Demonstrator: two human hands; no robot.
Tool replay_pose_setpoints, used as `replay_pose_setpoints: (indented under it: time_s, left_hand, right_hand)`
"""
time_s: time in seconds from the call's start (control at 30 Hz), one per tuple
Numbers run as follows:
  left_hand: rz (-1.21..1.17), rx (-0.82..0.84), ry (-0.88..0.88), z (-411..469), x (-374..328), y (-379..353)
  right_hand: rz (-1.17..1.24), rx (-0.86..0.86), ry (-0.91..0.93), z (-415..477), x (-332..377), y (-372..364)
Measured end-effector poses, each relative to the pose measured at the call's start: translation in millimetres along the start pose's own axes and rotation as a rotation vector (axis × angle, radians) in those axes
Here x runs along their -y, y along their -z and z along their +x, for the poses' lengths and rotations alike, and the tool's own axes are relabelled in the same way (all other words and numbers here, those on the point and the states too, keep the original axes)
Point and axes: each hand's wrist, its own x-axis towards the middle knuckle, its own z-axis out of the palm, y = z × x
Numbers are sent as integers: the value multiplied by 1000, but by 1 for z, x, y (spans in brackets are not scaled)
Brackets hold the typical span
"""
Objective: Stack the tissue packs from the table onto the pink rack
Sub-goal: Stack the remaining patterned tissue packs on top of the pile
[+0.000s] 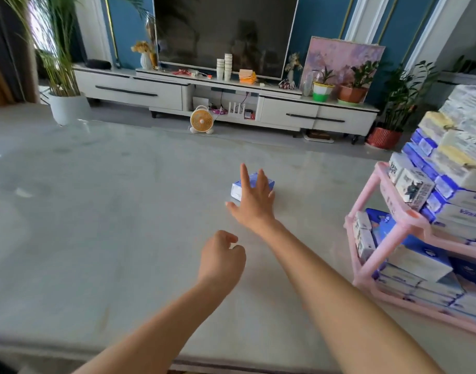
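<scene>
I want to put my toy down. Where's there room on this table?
The table is bare across its whole left side, from the near edge up toward the potted plant, and between the tissue pack and the pink rack. The rack itself is crowded, piled with packs.

tissue pack [236,190] on tbl: 1
pink rack [412,221]: 1
packs on rack [447,184]: many, exact no. unclear
hands: 2, left hand [220,257] + right hand [254,201]
fan [202,121]: 1
cup stacks [224,66]: 2
TV [223,31]: 1

Pale glossy table [123,211], one blue-and-white tissue pack [236,190] lying near its middle
</scene>
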Motion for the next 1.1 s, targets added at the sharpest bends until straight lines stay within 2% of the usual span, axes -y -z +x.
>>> replay_pose_setpoints:
  time_s: [0.1, 0.17, 0.27, 0.4, 0.47, 0.53, 0.63, 0.7, 0.77, 0.83, 0.97, 1.03, 1.1]
  left_hand:
    - [-8, 16, -7, -1, 0, 1]
    - [-19, 44, -14, -2, 0, 2]
    - [-11, 54, -26, 2, 3, 5]
    - [-3, 65, -46, 3, 4, 8]
    - [71, 118, -138, -1, 2, 9]
    - [205, 211, -261, -7, 4, 5]
    - [340, 351, -338, -22, 6, -9]
    - [277, 334, -463, -31, 3, -19]
    - [156, 280, -575, -38, -5, -26]
    - [130, 293, -674, -44, -11, -30]
    - [200, 415, -847, -61, -16, -43]
    - [254, 498, -897, -69, -20, -55]
    - [332, 549, -973, -78, -26, -67]
  right_hand:
    - [-123, 202, -59, 40, -5, -4]
    - [-139, 236, -106, 50, -12, -11]
    - [-268, 104, 5, 40, -15, -22]
    - [-102, 26, 58, -15, -12, -7]
    - [125, 40, 82, -62, -13, 5]
    - [498, 18, 44, -109, -14, 28]
    - [1161, -40, -245, -146, -18, 69]
    - [1569, 76, -407, -164, -23, 91]
    - [1722, 50, -450, -179, -25, 106]
    - [1678, -59, -480, -195, -30, 114]
    - [1260, -254, -525, -231, -53, 123]
    - [1075, -310, -483, -253, -70, 129]
    - [1039, -361, -437, -274, -85, 141]
